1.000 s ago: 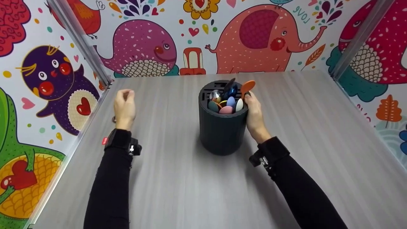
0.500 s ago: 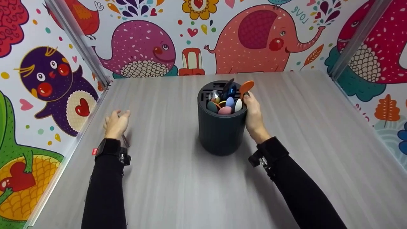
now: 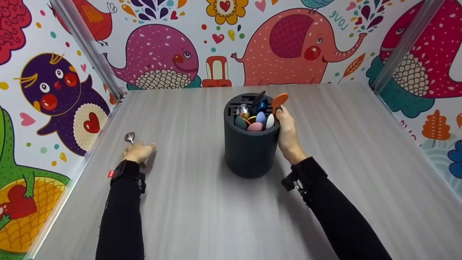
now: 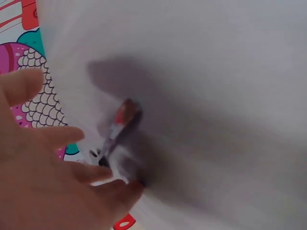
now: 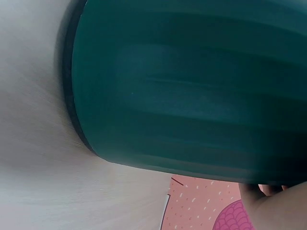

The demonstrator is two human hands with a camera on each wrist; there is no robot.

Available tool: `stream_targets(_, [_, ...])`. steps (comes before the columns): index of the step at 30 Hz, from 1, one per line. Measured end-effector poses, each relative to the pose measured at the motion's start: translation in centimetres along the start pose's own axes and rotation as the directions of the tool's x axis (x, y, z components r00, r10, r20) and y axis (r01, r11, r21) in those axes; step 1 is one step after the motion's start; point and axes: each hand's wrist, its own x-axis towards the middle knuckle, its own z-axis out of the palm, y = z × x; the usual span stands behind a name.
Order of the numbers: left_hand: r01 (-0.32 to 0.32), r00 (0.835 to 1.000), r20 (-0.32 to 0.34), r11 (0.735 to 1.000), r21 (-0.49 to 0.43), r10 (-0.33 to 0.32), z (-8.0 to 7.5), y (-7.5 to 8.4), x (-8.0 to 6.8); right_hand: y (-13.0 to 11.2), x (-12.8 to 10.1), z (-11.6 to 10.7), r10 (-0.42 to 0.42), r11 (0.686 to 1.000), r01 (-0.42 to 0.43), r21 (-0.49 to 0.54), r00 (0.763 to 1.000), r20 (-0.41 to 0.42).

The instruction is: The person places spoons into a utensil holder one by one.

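On the left side of the table, a metal spoon (image 3: 130,137) lies with its bowl beyond my left hand (image 3: 138,152). In the left wrist view the spoon (image 4: 121,123) is blurred, and the fingers of my left hand (image 4: 57,167) are spread near it; whether they touch it is unclear. A dark green cylindrical utensil holder (image 3: 251,153) stands upright at mid-table, filled with several spoons and other utensils. My right hand (image 3: 290,135) grips its right side near the rim, thumb beside an orange utensil (image 3: 280,99). The right wrist view shows mostly the holder's wall (image 5: 192,96).
The grey wood-grain table (image 3: 202,216) is bounded by printed cartoon panels (image 3: 162,54) at the back and sides. Metal posts (image 3: 86,47) stand at the back corners.
My left hand has moved back toward me and its fingers have opened out. The spoon's bowl now shows beyond it. My right hand and the holder have stayed in place.
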Motion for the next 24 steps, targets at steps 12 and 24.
stream_targets(12, [-0.016,0.992,-0.121,0.992,0.124,0.031,0.44,0.29,-0.21,-0.02,-0.02,-0.02,0.002,1.000,-0.002,0.000,1.000,0.000])
stream_targets(24, [0.035,0.962,-0.273,0.996,0.087,-0.010,0.78,0.28,0.15,-0.02,-0.18,-0.10,0.028,0.999,-0.028,-0.021,1.000,0.005])
